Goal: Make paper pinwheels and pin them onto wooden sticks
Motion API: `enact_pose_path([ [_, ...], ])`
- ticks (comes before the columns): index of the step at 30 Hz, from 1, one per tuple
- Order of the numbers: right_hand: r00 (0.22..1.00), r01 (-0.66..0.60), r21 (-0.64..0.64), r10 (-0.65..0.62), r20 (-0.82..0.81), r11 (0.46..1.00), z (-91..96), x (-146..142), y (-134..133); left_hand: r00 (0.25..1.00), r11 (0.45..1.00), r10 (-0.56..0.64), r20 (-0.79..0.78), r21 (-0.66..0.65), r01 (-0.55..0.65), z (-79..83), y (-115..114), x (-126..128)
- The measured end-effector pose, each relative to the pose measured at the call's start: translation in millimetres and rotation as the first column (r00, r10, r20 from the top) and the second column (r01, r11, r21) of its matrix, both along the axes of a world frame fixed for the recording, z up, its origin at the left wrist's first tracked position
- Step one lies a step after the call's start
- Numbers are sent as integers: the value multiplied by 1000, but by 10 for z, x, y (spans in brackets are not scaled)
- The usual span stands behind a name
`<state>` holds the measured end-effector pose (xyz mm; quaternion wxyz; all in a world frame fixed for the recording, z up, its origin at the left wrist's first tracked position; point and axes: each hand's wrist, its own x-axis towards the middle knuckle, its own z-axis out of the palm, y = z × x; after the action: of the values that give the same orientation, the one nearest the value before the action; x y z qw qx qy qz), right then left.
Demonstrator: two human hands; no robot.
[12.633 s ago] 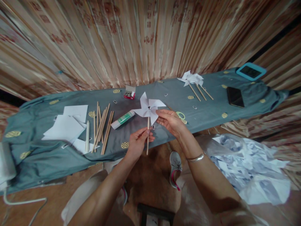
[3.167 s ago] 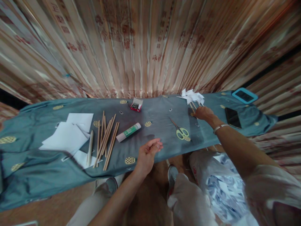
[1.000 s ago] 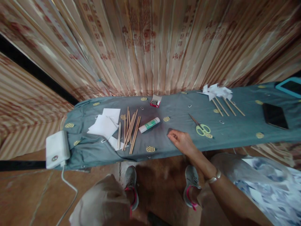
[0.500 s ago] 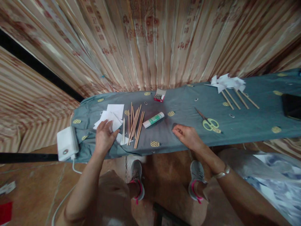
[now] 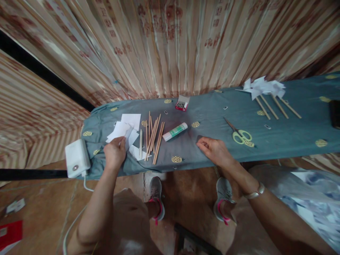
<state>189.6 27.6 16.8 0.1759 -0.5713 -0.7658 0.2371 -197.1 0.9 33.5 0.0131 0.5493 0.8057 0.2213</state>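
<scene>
My left hand (image 5: 114,153) pinches the near edge of a white paper sheet (image 5: 120,129) and lifts it off the paper pile (image 5: 131,121) at the left end of the blue-grey cloth (image 5: 212,120). Just right of the pile lie several wooden sticks (image 5: 153,136). My right hand (image 5: 215,150) rests on the cloth near its front edge, fingers loosely curled, nothing visible in them. A white and green glue stick (image 5: 175,131) lies between my hands.
A small red box of pins (image 5: 182,103) sits near the back. Green-handled scissors (image 5: 240,134) lie to the right. Finished paper pinwheels on sticks (image 5: 265,90) lie at the far right. A white power adapter (image 5: 77,158) sits at the cloth's left corner. Striped curtain hangs behind.
My left hand came in from below to the paper pile, closed on a sheet and began lifting it. My right hand stayed on the cloth. The view shifted left.
</scene>
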Motion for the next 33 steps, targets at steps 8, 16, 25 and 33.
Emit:
enact_pose_path([
  [8,1000,-9,15,9,-12,1000,-2,0,6,970,990,131,203,32,-140,21,59,-27],
  [16,1000,-17,59,18,-11,998,16,-9,-3,909,969,169,380,103,-223,3,88,-34],
  [25,999,-15,57,17,-27,998,3,-10,-3,898,980,105,426,110,-166,32,52,-25],
  [33,999,-13,82,16,-39,997,9,-7,-2,968,995,102,231,-1,-105,1,47,-51],
])
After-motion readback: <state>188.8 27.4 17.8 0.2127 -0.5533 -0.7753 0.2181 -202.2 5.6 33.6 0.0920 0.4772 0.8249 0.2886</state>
